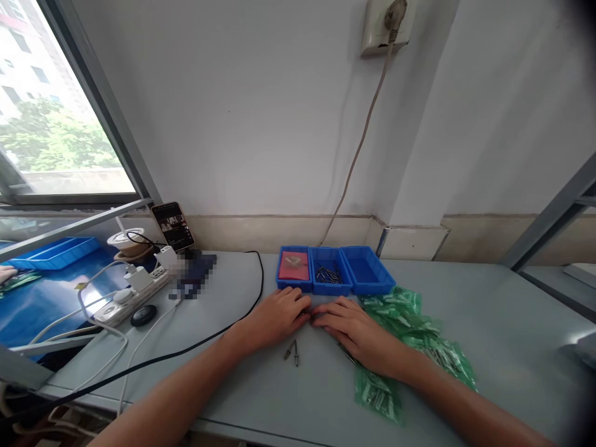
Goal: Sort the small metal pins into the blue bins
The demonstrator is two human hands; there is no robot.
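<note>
My left hand [285,312] and my right hand [347,326] meet fingertip to fingertip just in front of the blue bins. Both have closed, bent fingers, and whatever lies between them is too small to make out. Two small metal pins [292,352] lie on the grey table below my left hand. The middle blue bin [331,288] holds several dark metal pins, the left bin [293,285] a red card with small pale pieces, and the right bin [372,288] nothing visible. Green plastic packets [419,335] of metal parts spread beside and under my right hand and forearm.
A black cable [186,351] crosses the table [251,397] on the left. Beyond it are a mouse [143,315], a power strip [135,298], a propped phone [173,226] and a cup [133,241]. Another person's hand [7,273] shows at the far left.
</note>
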